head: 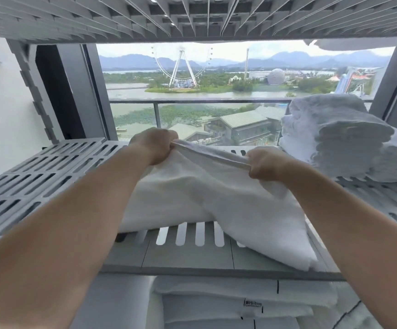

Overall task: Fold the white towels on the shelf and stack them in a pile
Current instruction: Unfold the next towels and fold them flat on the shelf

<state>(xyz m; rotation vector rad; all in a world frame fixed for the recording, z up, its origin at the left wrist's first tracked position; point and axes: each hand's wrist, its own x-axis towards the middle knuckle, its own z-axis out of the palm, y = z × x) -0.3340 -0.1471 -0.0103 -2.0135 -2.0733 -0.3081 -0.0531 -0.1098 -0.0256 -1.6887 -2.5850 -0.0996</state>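
Note:
A white towel (216,200) lies loosely on the grey slatted shelf (50,169), its top hem lifted and stretched between both hands. My left hand (156,144) grips the left end of that hem. My right hand (267,163) grips the right end, a little lower and nearer to me. The towel's lower right corner hangs down over the shelf's front edge. A pile of folded white towels (335,136) stands at the right on the same shelf, close beside my right hand.
Another slatted shelf (192,17) runs close overhead. Below the front edge lie folded white linens (240,305) with a small label. Behind the shelf is a window (216,91) with a balcony rail. A grey upright post (36,91) stands at the back left.

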